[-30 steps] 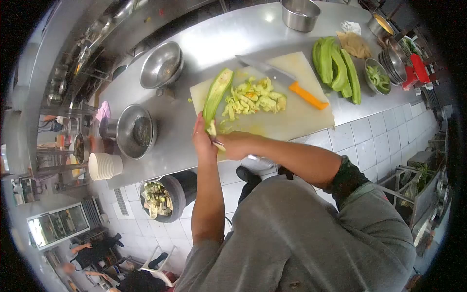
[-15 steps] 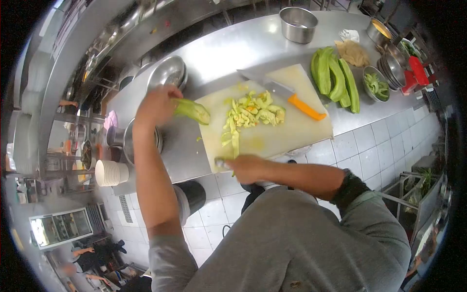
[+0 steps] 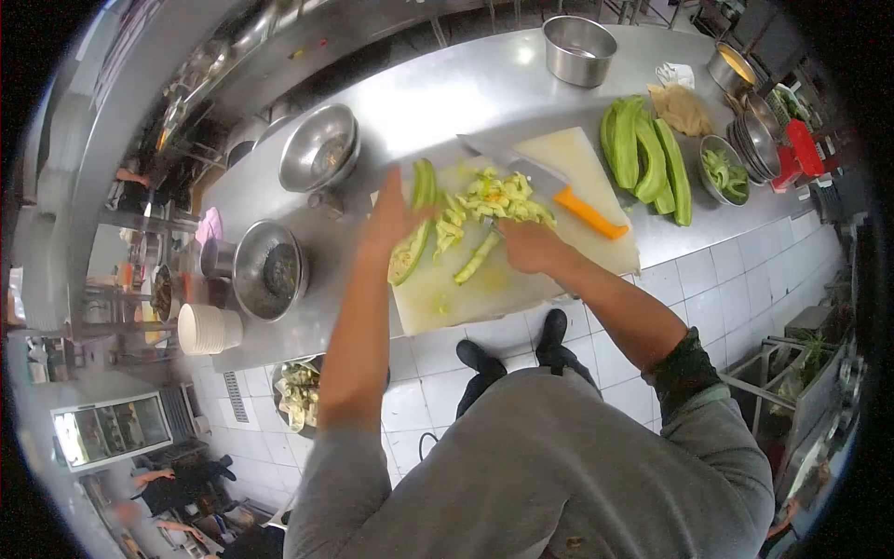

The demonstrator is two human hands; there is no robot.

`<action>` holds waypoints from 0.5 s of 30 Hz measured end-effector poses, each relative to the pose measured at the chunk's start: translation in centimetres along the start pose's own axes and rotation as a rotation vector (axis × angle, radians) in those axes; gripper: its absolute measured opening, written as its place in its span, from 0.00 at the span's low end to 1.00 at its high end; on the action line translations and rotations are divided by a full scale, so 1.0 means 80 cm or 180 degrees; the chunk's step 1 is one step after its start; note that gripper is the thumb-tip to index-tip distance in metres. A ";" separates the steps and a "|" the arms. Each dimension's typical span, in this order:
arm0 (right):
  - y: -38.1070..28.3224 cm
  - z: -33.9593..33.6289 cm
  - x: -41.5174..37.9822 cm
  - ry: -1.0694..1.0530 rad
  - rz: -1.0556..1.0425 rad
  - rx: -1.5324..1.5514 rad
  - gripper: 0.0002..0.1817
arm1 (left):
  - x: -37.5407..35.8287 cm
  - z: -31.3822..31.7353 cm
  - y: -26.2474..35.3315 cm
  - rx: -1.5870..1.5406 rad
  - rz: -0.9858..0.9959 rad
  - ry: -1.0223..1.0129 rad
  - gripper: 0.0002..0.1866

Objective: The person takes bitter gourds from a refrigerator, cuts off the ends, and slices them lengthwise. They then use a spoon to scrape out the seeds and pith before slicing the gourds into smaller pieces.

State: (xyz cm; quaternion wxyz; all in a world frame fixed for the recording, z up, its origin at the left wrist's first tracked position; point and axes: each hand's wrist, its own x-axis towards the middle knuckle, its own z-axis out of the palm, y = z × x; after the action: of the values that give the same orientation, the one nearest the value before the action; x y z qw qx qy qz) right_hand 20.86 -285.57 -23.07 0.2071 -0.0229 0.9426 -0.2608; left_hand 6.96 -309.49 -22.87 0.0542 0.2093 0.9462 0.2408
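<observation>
My left hand [image 3: 394, 216], blurred by motion, is over the left edge of the white cutting board [image 3: 549, 289]. Green gourd pieces lie against it: one [image 3: 410, 255] below, its pale inside facing up, and narrow ones [image 3: 425, 183] above. My right hand [image 3: 527, 246] is closed around a small metal tool [image 3: 490, 224], mostly hidden in the fingers, at the edge of a heap of pale green gourd scraps [image 3: 498, 197]. A loose strip [image 3: 477, 259] lies just left of that hand. Behind it, a knife with an orange handle [image 3: 590, 212] rests on the board.
Long peeled gourds [image 3: 643, 154] lie right of the board, beside a bowl of green slices [image 3: 724, 170]. Two steel bowls [image 3: 321, 147] [image 3: 268, 270] stand at left, near stacked white tubs [image 3: 209, 329]. A steel pot [image 3: 579, 51] stands behind. Below the table is a bin of scraps [image 3: 300, 396].
My left hand has come right from the bowls to the board, with a gourd piece now lying there. My right hand has moved from the board's front edge up to the scrap heap.
</observation>
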 end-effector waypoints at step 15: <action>-0.146 0.000 0.040 -0.1067 -0.0811 0.0088 0.25 | -0.157 0.029 -0.017 -0.0227 -0.0235 0.0655 0.36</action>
State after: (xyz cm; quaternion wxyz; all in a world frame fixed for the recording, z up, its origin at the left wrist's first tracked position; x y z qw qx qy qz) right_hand 17.14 -296.10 -18.44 0.3266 -0.1821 0.8808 -0.2903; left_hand 18.33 -314.86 -25.52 -0.0270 0.1463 0.9446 0.2924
